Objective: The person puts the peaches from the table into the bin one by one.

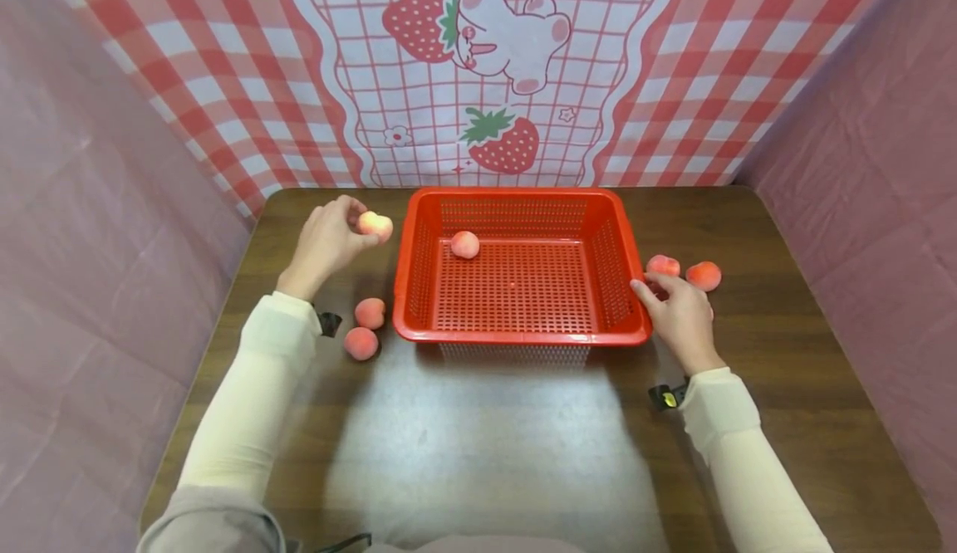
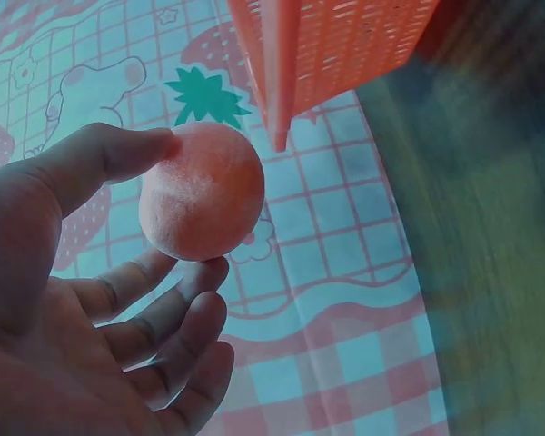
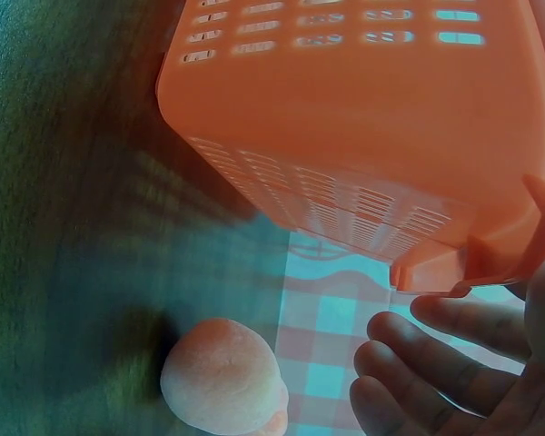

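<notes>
My left hand pinches a peach between thumb and fingers, raised just outside the left end of a red plastic basket. In the left wrist view, thumb and fingertips press on opposite sides of this peach. One peach lies inside the basket, toward its back left. At the basket's right end, my right hand holds the rim, thumb over the edge and the other fingers outside. Close to those fingers is a peach in the right wrist view.
Two peaches, one behind the other, sit left of the basket. Beyond the right hand are two more, one beside another. A checked strawberry cloth hangs behind the brown table, with pink cloth at both sides.
</notes>
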`<state>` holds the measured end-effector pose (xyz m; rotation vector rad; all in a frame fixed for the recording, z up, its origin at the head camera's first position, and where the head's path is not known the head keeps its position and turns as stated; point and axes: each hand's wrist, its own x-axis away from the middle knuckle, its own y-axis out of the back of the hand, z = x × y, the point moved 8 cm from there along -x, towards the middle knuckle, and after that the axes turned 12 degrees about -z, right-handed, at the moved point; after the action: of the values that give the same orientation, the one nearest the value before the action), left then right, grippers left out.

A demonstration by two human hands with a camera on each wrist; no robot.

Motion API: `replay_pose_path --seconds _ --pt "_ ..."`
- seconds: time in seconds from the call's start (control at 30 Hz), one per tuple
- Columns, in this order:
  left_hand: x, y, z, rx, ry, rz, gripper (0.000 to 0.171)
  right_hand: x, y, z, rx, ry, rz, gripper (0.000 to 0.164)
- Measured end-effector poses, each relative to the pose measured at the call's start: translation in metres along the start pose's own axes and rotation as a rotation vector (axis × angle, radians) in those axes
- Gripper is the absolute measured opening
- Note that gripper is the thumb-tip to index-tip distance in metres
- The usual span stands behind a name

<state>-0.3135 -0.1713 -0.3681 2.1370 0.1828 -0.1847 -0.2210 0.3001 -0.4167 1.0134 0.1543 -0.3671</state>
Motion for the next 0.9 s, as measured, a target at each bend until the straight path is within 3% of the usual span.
replay_pose_path --seconds 0.2,0.47,0.9 --pt "-0.003 0.001 -0.005 0.022 0.025 0.008 0.067 0.000 0.000 -0.001 -0.003 0.001 0.003 0.042" --pt "-0.008 0.002 -0.019 0.002 -0.041 -0.012 0.054 0.000 0.000 0.000 -0.005 -0.005 0.005 0.042" --pt "-0.013 0.003 -0.047 0.041 -0.092 -0.025 0.053 -0.001 0.001 0.000 0.009 -0.007 0.021 0.042"
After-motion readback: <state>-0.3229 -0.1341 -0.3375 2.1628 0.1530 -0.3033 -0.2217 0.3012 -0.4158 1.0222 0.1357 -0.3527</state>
